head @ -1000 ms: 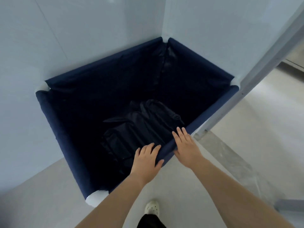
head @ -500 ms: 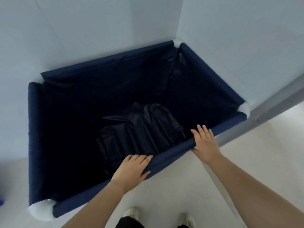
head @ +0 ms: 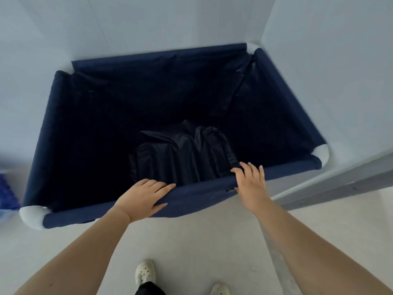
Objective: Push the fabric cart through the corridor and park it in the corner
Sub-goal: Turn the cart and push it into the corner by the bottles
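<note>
The navy fabric cart (head: 197,194) stands in the corner, its far rim against the back wall and its right rim along the right wall. White caps (head: 32,216) mark its corners. A dark crumpled bundle of fabric (head: 182,158) lies at the bottom. My left hand (head: 142,199) lies over the near rim, fingers on top and thumb on the outer side. My right hand (head: 251,184) rests flat against the same rim further right, fingers spread and pointing into the cart.
A grey door frame (head: 340,184) runs diagonally at the right, just beyond the cart's near right corner. Something blue (head: 6,194) sits on the floor at the left edge. My white shoes (head: 144,271) stand on the pale floor behind the cart.
The cart has swung round and now sits squarer to both walls. My hands have slid apart along the near rim, and both feet have come into view.
</note>
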A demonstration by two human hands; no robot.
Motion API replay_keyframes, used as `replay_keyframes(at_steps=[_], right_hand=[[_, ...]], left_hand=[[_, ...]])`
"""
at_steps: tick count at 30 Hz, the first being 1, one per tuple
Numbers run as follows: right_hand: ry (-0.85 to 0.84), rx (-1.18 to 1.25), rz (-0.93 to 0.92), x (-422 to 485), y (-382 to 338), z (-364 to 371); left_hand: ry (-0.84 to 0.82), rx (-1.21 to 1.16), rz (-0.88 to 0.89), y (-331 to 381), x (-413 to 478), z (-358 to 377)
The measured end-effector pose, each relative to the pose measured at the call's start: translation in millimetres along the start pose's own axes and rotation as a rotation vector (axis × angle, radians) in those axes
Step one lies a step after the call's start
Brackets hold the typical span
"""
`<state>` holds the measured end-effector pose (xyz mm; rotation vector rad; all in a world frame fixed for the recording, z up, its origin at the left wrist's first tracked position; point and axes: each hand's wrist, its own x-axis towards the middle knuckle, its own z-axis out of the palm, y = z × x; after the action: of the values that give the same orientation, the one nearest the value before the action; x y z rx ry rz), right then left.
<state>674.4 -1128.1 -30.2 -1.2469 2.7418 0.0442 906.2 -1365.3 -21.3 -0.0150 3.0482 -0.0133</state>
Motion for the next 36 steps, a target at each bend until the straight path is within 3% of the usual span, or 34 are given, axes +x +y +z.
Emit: replay_keyframes(at_steps=[7, 12, 16, 18, 20, 22, 25, 33, 36], right_hand=[[0.091, -0.001, -0.011, -2.4, -2.5, 2.8], [0.034, 0.110, -0.047, -4.3, -1.7, -2.7], [0.005, 0.466, -0.054, -1.2, 11.6, -10.8], [0.121, 0.629, 0.041, 7.5, 24.2, -17.1], [0.238, 0.551, 0.283, 16.6, 49.0, -18.7], [0.155, 0.407, 0.559, 20.4, 78.7, -19.7], [0.033, 0.223, 0.770, 28.2, 111.5, -23.4], [-0.037, 0.050, 0.879, 48.2, 119.3, -23.3], [0.009, 0.165, 0.890, 47.4, 117.9, -20.9]], left_hand=[[-0.020, 0.004, -0.011, -8.1, -0.3, 3.6], [-0.038, 0.028, -0.045, -7.1, -1.7, 2.9], [-0.002, 0.032, -0.050, -1.1, 1.9, 2.8], [0.042, 0.027, -0.043, 7.7, 14.4, 0.1], [0.057, -0.004, -0.009, 18.4, 28.9, 1.5], [0.051, -0.015, 0.015, 23.3, 36.7, 5.4], [0.054, -0.043, 0.005, 20.4, 39.1, 10.5], [0.051, -0.091, -0.012, 20.8, 37.3, 9.5], [0.069, -0.075, -0.015, 21.4, 35.0, 10.4]])
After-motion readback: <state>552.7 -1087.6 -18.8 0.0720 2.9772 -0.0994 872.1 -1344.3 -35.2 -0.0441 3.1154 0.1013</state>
